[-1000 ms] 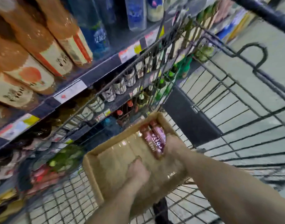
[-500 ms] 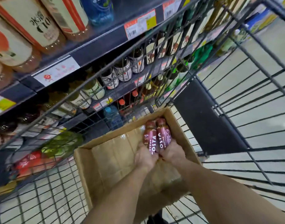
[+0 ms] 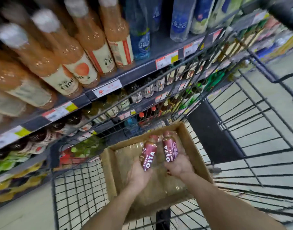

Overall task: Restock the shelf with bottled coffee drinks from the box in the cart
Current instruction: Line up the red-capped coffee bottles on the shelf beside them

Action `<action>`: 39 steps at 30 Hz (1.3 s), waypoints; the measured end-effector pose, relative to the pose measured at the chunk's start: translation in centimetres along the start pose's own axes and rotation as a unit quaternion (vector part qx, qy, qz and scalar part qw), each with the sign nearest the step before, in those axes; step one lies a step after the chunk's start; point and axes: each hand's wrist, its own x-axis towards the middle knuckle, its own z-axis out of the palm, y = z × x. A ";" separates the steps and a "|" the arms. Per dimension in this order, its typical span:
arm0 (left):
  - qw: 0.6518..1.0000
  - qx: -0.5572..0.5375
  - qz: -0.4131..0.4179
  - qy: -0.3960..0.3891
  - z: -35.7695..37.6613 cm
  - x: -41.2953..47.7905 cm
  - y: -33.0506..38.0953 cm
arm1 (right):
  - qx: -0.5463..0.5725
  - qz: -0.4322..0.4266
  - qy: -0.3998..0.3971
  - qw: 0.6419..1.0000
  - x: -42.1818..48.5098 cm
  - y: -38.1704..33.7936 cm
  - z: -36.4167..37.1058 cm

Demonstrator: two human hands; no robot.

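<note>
I had one coffee bottle in each hand, both over the open box point(image 3: 190, 143) in the cart point(image 3: 252, 130). My left hand point(image 3: 139, 175) was wrapped round the lower half of the left bottle point(image 3: 148, 155), fingers point(image 3: 148, 170) curled shut on the label so the cap pointed up and away from me. My right hand point(image 3: 179, 166) cupped the base of the right bottle point(image 3: 170, 150) from beneath, palm partly up, fingers closed about the bottom; how far they reached round the far side I could not tell. The two bottles stood just apart, caps leaning away toward the far wall of the box, both tilted rather than upright.

Beyond my fingertips, through the cart's wire side, ran the shelf point(image 3: 109, 83), with dark bottles on the tiers below the orange drinks point(image 3: 86, 52). I could not make out which tier was meant for the coffee; the picture was blurred there.

To do this step well, I judged I should lift both bottles clear of the box walls before swinging left, keep them from knocking together, and raise them above the cart's rim rather than catching the wire. A grip low on the bottle leaves the top free to tip, so I would hold firmly and set each down on its base, label outward.

Both forearms reached forward and down from the bottom of the view, roughly parallel, wrists bent slightly inward toward each other.
</note>
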 end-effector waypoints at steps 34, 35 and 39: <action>0.879 -0.312 0.194 0.304 -49.1 -30.3 -20.2 | 0.172 -0.443 0.058 0.878 -47.8 -36.1 14.6; 0.878 -0.309 0.195 0.309 -50.0 -30.7 -20.6 | 0.174 -0.449 0.060 0.874 -48.4 -36.9 14.9; 0.875 -0.288 0.206 0.331 -53.2 -31.9 -22.1 | 0.186 -0.478 0.077 0.855 -50.7 -39.7 16.0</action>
